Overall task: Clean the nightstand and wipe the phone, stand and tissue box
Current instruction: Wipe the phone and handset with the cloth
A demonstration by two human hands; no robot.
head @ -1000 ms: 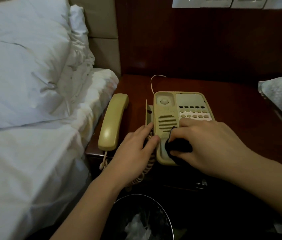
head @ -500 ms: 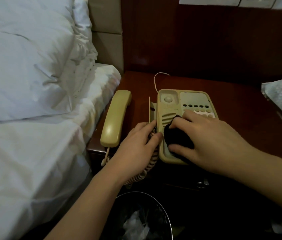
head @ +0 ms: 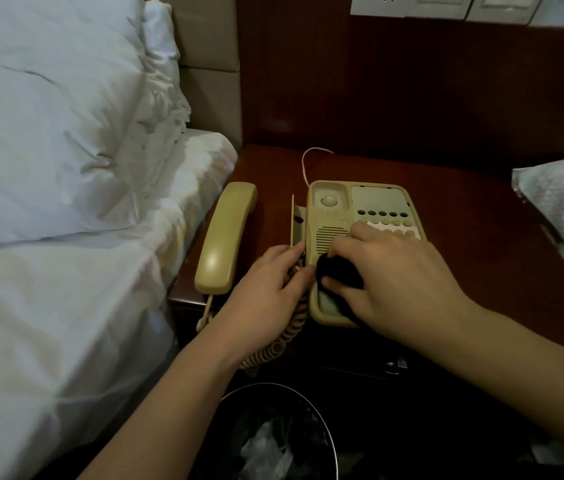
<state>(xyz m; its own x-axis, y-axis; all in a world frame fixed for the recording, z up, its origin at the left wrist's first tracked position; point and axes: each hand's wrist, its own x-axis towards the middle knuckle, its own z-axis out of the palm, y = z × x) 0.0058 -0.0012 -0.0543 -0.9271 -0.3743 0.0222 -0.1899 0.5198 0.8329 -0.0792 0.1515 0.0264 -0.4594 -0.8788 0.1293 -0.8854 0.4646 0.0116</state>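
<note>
Nightstand (head: 464, 216): we wipe phone base (head: 329, 216) cradle; right hand (head: 394, 285) grips dark cloth (head: 337, 275), left hand (head: 266, 292) braces base's left edge, fingers relaxed. Next, likely: keypad, then handset (head: 225, 237) left of base.

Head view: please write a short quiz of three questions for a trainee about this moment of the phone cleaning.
1. True or false: the handset sits in its cradle.
2. What does the right hand press on the phone base? A) dark cloth B) tissue C) sponge
3. Fill in: the left hand rests by the coiled ____.

Key: 1 false, it lies on the nightstand left of the base. 2 A, the dark cloth. 3 cord.
</note>
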